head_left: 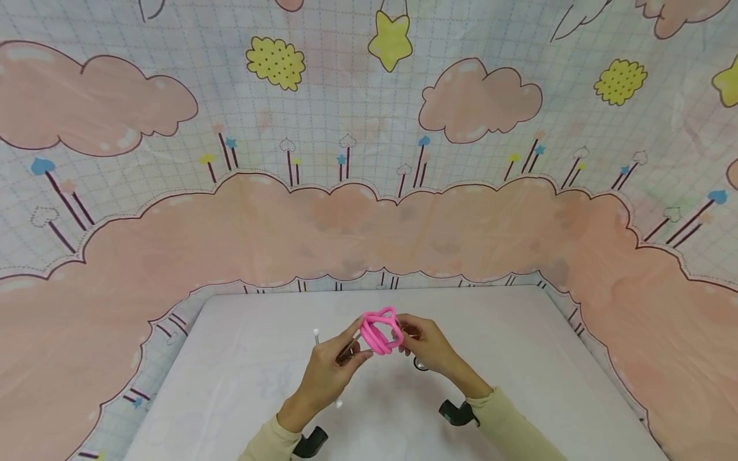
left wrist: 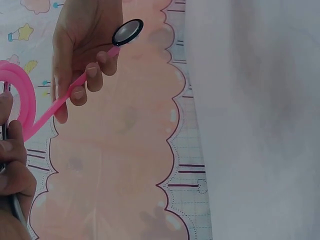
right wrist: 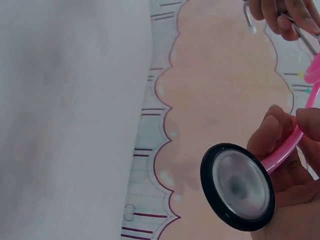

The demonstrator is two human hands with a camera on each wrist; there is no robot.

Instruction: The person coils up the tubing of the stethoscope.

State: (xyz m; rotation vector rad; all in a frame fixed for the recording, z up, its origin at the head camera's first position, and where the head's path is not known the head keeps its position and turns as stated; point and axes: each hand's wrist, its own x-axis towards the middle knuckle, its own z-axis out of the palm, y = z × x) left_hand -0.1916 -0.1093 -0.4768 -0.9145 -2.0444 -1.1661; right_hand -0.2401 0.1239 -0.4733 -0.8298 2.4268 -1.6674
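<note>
A stethoscope with pink tubing [head_left: 375,339] is held up over the white table between both hands, its tube wound in loops. The left hand [head_left: 328,368] grips its metal ear tubes beside the loops; white ear tips [head_left: 316,332] stick out past that hand. On the other side, the right hand [head_left: 432,346] holds the tube close to the chest piece. That round chest piece [right wrist: 239,186], silver with a black rim, hangs just outside the right fingers. In the left wrist view, the pink tube [left wrist: 47,114] runs from the coil across the right fingers.
Below the hands lies a white tabletop [head_left: 242,358]. A cloth printed with clouds and stars [head_left: 369,230] surrounds its back and sides. Black wrist mounts [head_left: 457,413] sit at both sleeve cuffs.
</note>
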